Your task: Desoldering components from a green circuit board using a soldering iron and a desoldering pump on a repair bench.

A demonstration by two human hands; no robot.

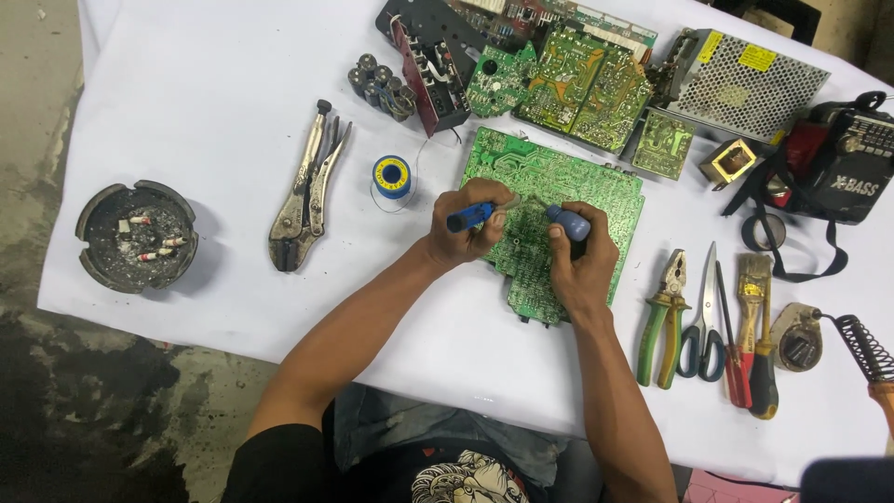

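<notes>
A large green circuit board [568, 186] lies flat on the white tabletop in front of me. My left hand [458, 237] grips a blue-handled tool [470, 216] whose tip points right over the board. My right hand [582, 265] holds a second blue-handled tool [568, 222] upright against the board's middle. Both tool tips meet near the board's centre, partly hidden by my fingers.
Locking pliers [305, 191] and a solder spool [392, 176] lie to the left, with an ashtray [136, 236] at the far left. Pliers [663, 317], scissors [705, 317], a brush [752, 289] and a soldering iron stand [861, 345] sit to the right. More circuit boards [577, 79], a metal power supply [745, 84] and a radio [843, 158] lie behind.
</notes>
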